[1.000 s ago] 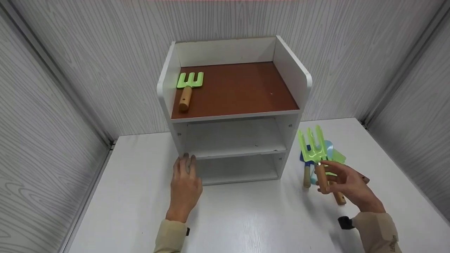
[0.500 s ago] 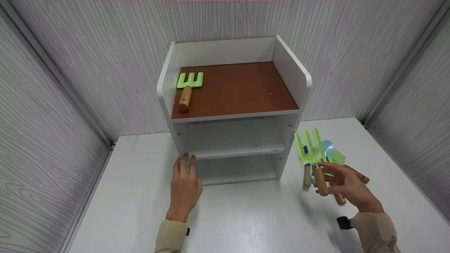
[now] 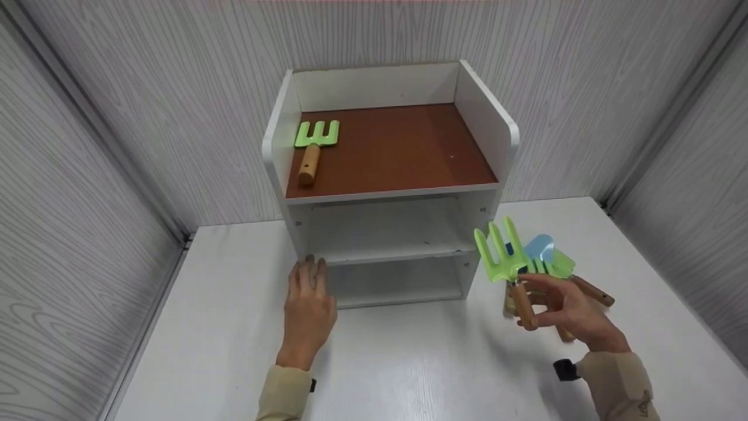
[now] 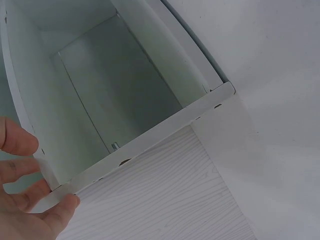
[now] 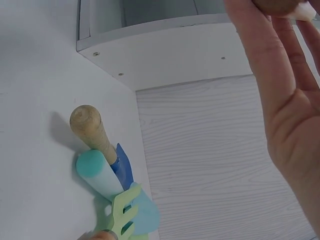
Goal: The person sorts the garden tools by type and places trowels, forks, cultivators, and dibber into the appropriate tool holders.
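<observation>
In the head view, my right hand (image 3: pixel 570 313) holds a green garden fork (image 3: pixel 504 257) by its wooden handle, between thumb and fingers, tines up. It is raised near the right side of the shelf unit. Only the end of that handle (image 5: pixel 277 4) shows in the right wrist view. My left hand (image 3: pixel 310 307) grips the front left edge of the white shelf unit (image 3: pixel 394 190), fingers on both sides of the panel in the left wrist view. A second green garden fork (image 3: pixel 315 143) lies on the brown top at its left, tines toward the back.
Behind my right hand, a small pile of garden tools lies on the white table (image 3: pixel 409 374): a light blue blade (image 3: pixel 540 248), another green fork (image 5: pixel 122 212), a wooden handle (image 3: pixel 593 290) and a blue-bladed tool (image 5: pixel 123 170). Grained panels (image 3: pixel 374 29) enclose the table.
The right hand has moved a little left with the fork, bringing its tines closer to the shelf unit's right side and uncovering more of the pile. The left hand stays put.
</observation>
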{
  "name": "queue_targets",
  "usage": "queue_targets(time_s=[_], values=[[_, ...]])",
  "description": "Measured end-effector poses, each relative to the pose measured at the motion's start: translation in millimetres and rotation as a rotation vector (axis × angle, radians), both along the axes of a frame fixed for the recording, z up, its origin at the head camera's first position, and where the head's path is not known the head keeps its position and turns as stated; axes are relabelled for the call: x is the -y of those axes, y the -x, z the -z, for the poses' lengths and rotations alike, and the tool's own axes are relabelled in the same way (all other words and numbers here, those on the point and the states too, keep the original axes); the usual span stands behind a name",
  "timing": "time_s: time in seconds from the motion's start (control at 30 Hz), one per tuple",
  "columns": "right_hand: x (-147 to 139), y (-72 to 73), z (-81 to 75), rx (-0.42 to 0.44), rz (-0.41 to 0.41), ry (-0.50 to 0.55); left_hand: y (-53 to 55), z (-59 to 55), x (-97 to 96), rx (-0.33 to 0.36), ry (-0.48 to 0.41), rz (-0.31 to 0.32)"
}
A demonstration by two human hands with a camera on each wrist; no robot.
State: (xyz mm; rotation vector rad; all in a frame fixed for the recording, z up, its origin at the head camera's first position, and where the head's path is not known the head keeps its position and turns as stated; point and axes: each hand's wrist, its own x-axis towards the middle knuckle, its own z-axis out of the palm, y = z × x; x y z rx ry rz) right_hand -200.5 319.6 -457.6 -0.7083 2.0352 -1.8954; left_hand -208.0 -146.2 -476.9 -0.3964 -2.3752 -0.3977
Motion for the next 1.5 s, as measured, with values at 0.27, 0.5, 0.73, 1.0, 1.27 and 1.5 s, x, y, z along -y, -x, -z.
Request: queue_targets(time_s=[0.27,0.5,0.73,1.0,1.27,1.5], values=[[8,8.6,3.5,-0.02,-0.137,0.112,-0.2,1.5,-0.2,0.001,0.0,-0.004],[16,9.5,0.0,0.028,-0.089,0.058,0.3,0.9,-0.2,-0.015,-0.001,-0.004],[28,10.0,-7.0,0.068,-0.006,-0.007,0.5,0.9,-0.4,-0.006,0.001,-0.007],[45,19.2,-8.9,-0.034,-0.154,0.093,-0.4,0.1,-1.1,0.003,-0.011,-0.006],[59,23.6,-14.2,-0.056,-0.177,0.129,0.4,1.1,-2.0,0.01,-0.024,0.011],[74,22.8,-21.7,-0.066,-0.097,0.034,0.5,2.1,0.4,-0.003,-0.033,0.014]])
